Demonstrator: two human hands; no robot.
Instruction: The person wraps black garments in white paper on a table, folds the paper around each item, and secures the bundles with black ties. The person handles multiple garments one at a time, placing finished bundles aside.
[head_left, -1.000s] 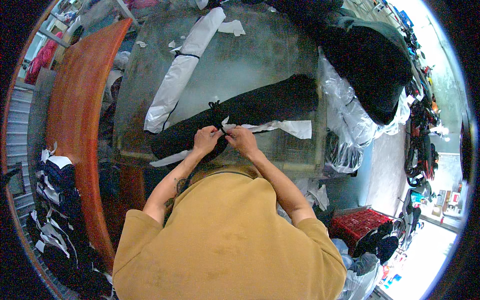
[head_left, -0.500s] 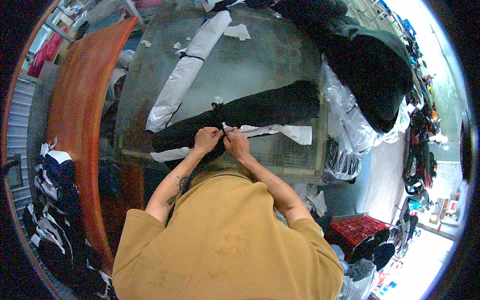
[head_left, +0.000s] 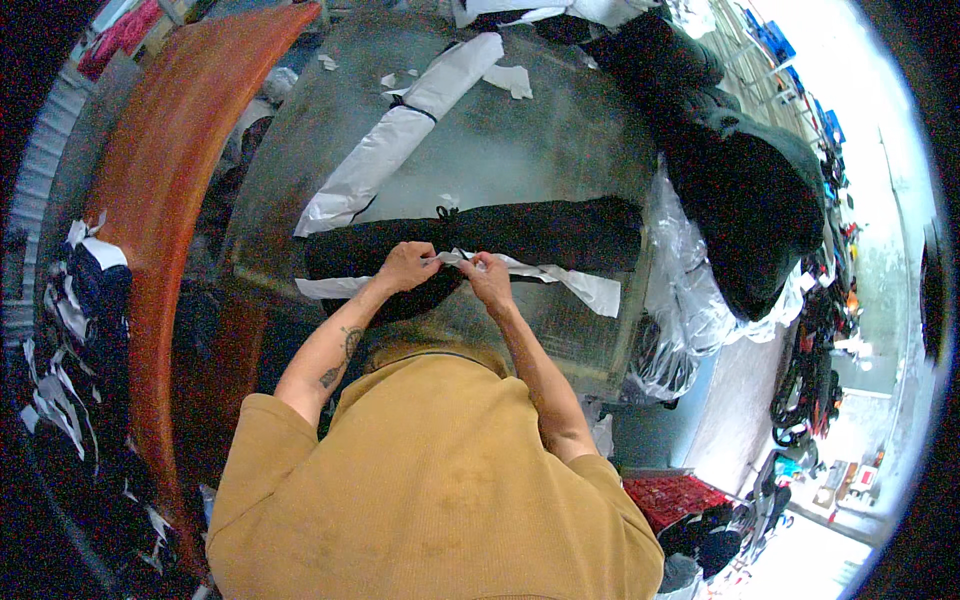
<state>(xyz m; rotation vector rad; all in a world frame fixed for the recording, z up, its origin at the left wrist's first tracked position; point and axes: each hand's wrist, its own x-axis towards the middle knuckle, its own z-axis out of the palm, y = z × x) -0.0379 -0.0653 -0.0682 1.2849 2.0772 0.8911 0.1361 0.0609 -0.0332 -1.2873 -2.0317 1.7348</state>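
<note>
My left hand (head_left: pixel 407 266) pinches a short end of white paper strip (head_left: pixel 590 290) at the front of a long black rolled bundle (head_left: pixel 540 225). My right hand (head_left: pixel 489 282) is closed in a pinch on the same strip beside a thin black cord; which of these its fingertips grip is partly hidden. A black cord bow (head_left: pixel 447 213) lies on the bundle's far side. Behind it, a white wrapped roll (head_left: pixel 360 160), banded with dark cord, lies diagonally on the grey worktable (head_left: pixel 530 140), among small paper scraps.
A tall orange-brown board (head_left: pixel 165 170) stands left, beside dark bundles with white paper (head_left: pixel 75 330). Clear plastic wrap (head_left: pixel 675 270) and a large black padded mass (head_left: pixel 750 210) sit right of the table. A red plastic crate (head_left: pixel 670 500) is at lower right.
The view has turned, so the table and its contents sit differently. My hands have drawn slightly apart along the strip, both still pinching at the middle of the black bundle.
</note>
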